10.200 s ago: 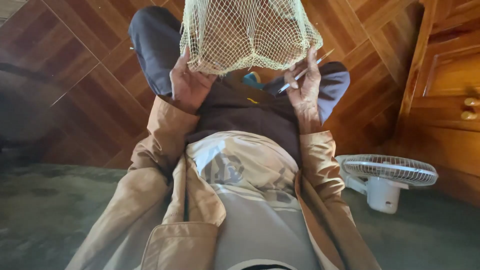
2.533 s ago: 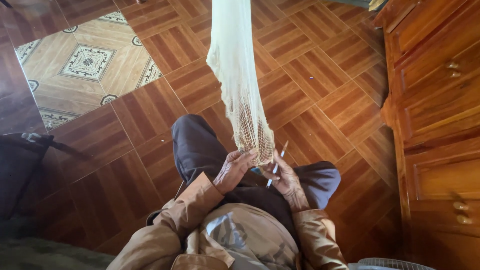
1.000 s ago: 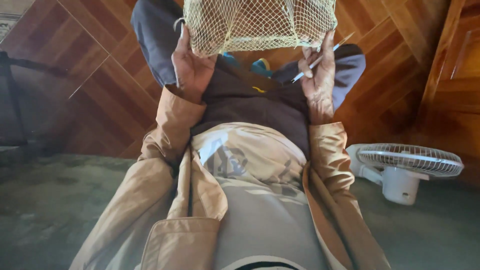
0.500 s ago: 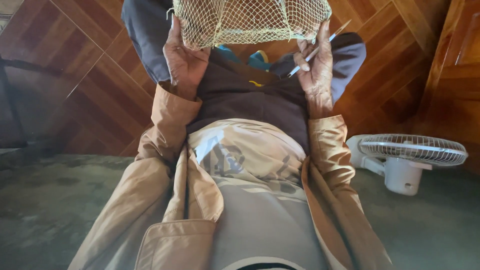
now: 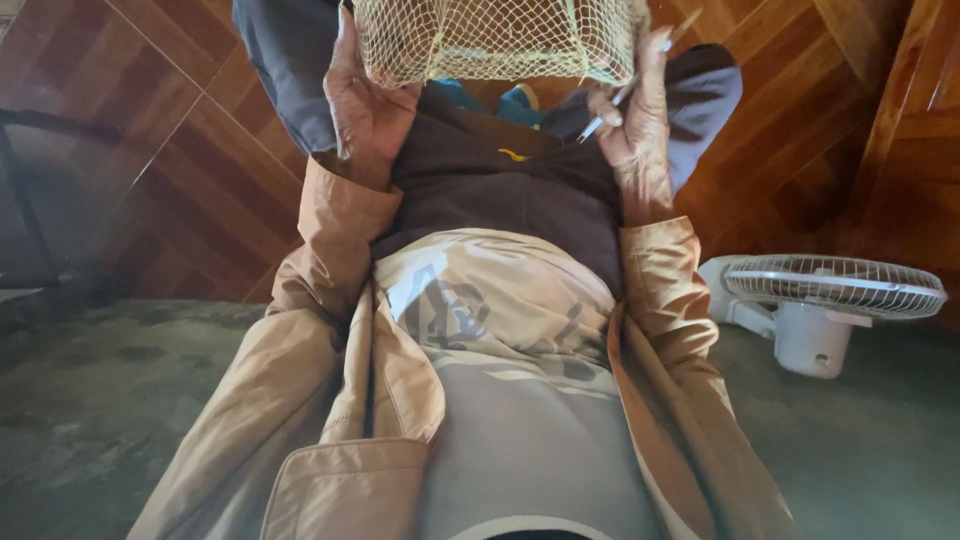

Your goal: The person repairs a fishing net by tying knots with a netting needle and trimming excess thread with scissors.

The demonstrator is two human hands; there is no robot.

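Observation:
A pale yellow mesh net point(image 5: 495, 40) is stretched wide between my two hands at the top of the head view, above my lap. My left hand point(image 5: 365, 100) grips the net's left edge, fingers curled into the mesh. My right hand point(image 5: 632, 120) holds the net's right edge and also pinches a thin white netting needle point(image 5: 640, 75) that points up and to the right. The net's upper part runs out of the frame. Below the hands are my dark trousers, tan jacket sleeves and grey shirt.
A small white table fan point(image 5: 825, 305) lies tilted on the dark green mat point(image 5: 100, 400) at my right. Brown wood-pattern floor tiles point(image 5: 180, 150) lie beyond. A wooden cabinet point(image 5: 925, 120) stands at the far right. A dark frame point(image 5: 25, 190) sits at the far left.
My view has dropped from the hanging net to my lap. The net is now spread wide between both hands, which have risen slightly toward the top of the frame over the last second.

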